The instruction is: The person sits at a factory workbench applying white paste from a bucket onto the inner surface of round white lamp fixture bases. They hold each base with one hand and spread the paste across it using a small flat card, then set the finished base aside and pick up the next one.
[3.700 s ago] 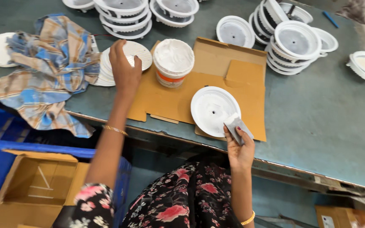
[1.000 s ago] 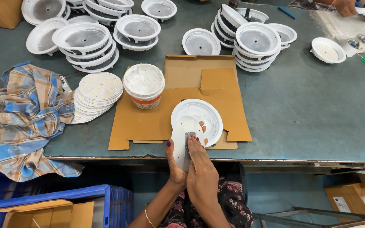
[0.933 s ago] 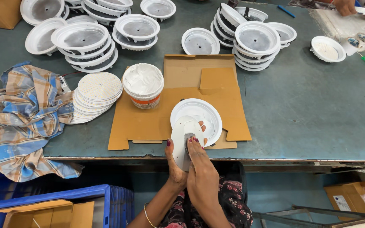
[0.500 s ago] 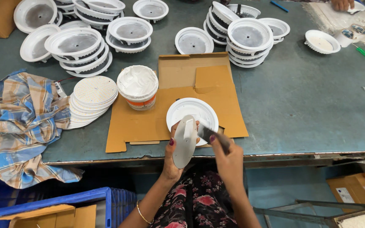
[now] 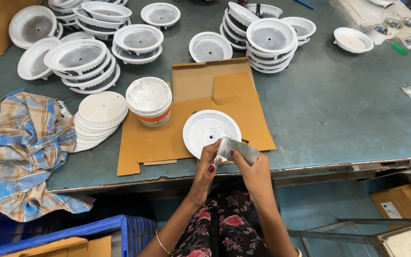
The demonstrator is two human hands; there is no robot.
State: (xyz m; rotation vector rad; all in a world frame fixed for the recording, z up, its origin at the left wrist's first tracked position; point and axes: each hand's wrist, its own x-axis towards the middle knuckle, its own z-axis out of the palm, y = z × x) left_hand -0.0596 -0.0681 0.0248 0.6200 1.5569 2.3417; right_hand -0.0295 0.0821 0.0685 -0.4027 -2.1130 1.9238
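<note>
- The right hand point(image 5: 257, 172) pinches a small grey flat piece point(image 5: 238, 149) in closed fingers, over the table's near edge.
- The left hand point(image 5: 205, 166) curls its fingers onto that piece's end.
- Just beyond, a white round housing point(image 5: 208, 131) lies on the cardboard sheet point(image 5: 158, 143).
- A white tub point(image 5: 149, 101) stands on the cardboard's left part.

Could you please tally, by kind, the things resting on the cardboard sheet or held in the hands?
White round housing: 1
White tub: 1
Grey flat piece, held by left hand and right hand: 1
Total: 3
</note>
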